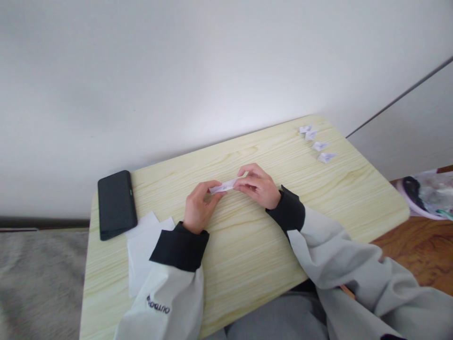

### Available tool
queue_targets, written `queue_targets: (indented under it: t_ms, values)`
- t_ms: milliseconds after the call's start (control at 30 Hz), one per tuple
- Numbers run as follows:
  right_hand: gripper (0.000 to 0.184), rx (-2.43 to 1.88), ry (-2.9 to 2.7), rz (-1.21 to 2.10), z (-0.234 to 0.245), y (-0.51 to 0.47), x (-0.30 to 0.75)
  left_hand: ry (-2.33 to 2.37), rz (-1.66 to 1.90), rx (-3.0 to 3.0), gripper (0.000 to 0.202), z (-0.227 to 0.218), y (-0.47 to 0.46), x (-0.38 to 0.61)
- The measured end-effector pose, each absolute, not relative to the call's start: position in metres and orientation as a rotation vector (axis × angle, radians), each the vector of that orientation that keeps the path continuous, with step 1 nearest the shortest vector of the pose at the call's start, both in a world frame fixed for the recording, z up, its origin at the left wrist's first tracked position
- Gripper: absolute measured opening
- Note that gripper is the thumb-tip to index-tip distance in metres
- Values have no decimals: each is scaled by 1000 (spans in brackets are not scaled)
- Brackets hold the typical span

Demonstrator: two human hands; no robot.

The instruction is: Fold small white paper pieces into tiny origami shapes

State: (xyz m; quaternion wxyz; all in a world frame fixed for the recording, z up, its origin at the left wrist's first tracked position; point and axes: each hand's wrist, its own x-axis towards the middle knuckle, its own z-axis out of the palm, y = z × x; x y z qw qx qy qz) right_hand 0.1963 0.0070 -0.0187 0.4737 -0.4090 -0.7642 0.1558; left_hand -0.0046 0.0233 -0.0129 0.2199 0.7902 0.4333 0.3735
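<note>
A narrow strip of folded white paper (226,185) is held level between my two hands, over the middle of the table. My left hand (200,204) pinches its left end between thumb and index finger. At the other end, the thumb and fingers of my right hand (260,188) close on the paper and hide that tip. Several small folded paper pieces (326,157) stand in a slanting row at the table's far right corner. Flat white paper sheets (141,250) lie beside my left sleeve, which partly covers them.
A black phone-like device (116,203) rests at the table's left edge, touching the sheets. The pale wood-grain table (247,264) stands against a white wall (198,71). On the floor at right is a bin (421,210) with a clear plastic liner.
</note>
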Motion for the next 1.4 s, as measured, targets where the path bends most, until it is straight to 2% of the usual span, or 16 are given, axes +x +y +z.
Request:
queue_targets:
  t_ms: [267, 533, 733, 1133, 1400]
  values:
    - [8, -1026, -1857, 419, -19, 7, 197, 1037, 1100, 2179, 4, -12, 23, -6]
    - [12, -972, -1924, 480, -15, 8, 196, 1080, 1063, 2260, 13, -8, 21, -3]
    - [12, -1013, -1947, 467, -17, 5, 192, 1015, 1032, 2270, 7, -6, 21, -2]
    - [12, -988, -1992, 374, -17, 5, 191, 986, 1018, 2262, 11, -5, 20, 0]
    - [10, -1009, -1946, 654, -15, 3, 191, 974, 1020, 2279, 8, -5, 20, -1]
